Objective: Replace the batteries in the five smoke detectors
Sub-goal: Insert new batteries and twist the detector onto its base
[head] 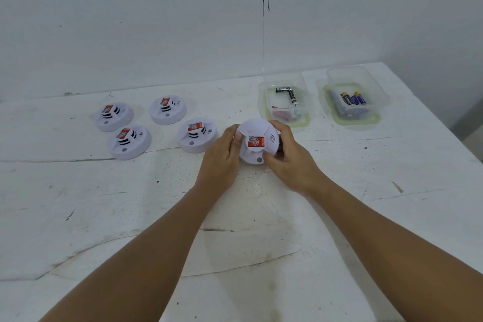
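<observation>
Bright, even light; soft shadows.

The scuffed white surface [130,217] carried four smoke detectors [113,116] [167,110] [130,143] [197,135] at left, and two clear battery tubs [285,102] [352,98] sat at right.

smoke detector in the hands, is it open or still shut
Shut, as far as shows: the smoke detector is in one piece, face up, held by the left hand and right hand. Its back is hidden.
</observation>
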The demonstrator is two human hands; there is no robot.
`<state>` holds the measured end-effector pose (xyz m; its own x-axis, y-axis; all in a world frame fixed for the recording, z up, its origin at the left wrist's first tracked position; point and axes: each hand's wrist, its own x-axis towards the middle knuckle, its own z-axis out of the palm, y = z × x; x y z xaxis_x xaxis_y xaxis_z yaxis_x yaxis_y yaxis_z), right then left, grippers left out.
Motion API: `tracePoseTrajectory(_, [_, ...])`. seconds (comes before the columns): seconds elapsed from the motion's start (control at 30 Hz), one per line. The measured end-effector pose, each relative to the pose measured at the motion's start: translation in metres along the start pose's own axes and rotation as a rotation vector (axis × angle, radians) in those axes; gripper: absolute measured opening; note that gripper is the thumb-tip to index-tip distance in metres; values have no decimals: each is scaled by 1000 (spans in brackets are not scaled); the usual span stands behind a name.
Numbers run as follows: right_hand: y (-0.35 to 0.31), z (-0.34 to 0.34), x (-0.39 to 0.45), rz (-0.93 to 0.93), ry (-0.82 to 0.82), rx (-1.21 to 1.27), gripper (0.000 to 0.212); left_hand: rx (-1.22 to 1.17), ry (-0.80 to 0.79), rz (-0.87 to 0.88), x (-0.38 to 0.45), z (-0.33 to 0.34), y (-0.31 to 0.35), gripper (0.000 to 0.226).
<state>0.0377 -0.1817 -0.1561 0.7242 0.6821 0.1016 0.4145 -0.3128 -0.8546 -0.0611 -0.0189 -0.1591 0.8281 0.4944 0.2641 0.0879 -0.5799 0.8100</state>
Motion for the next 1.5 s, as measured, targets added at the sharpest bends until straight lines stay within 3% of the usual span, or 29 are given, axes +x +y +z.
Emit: tracePoseTrajectory(1.5, [2,1,1,10,7,3,68,-13,-8,3,-1,-1,3,39])
